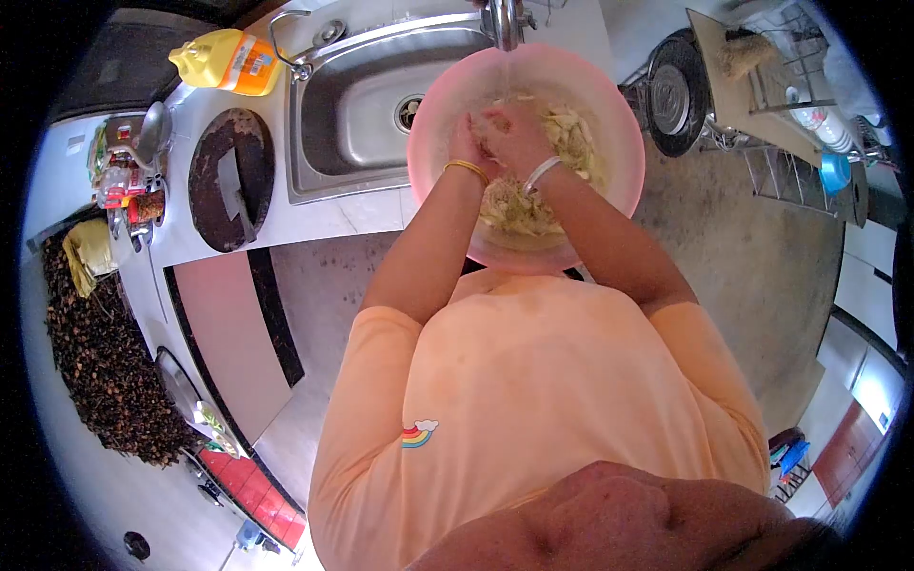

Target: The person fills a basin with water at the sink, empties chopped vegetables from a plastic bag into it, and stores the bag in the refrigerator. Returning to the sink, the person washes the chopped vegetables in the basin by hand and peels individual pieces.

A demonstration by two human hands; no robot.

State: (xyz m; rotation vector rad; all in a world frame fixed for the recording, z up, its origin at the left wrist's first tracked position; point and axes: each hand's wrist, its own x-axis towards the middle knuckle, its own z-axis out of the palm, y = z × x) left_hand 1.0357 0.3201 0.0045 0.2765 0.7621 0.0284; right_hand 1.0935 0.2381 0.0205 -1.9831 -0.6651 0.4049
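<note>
Both my hands are inside a large pink plastic basin (624,157) under the faucet (503,24). My left hand (466,147), with a yellow bangle at the wrist, has its fingers curled against my right hand. My right hand (516,141), wearing a pale bangle, is closed close beside it. Whatever lies between the fingers is too blurred to make out. Pale sliced vegetable pieces (571,138) lie in cloudy water to the right of my hands. More pieces (519,209) gather below my wrists.
A steel sink (352,105) adjoins the basin on the left. Farther left are a dark round chopping board (205,181) with a cleaver (231,195) on it and a yellow jug (228,62). A dish rack (800,105) and a black round pan or lid (674,95) are at right.
</note>
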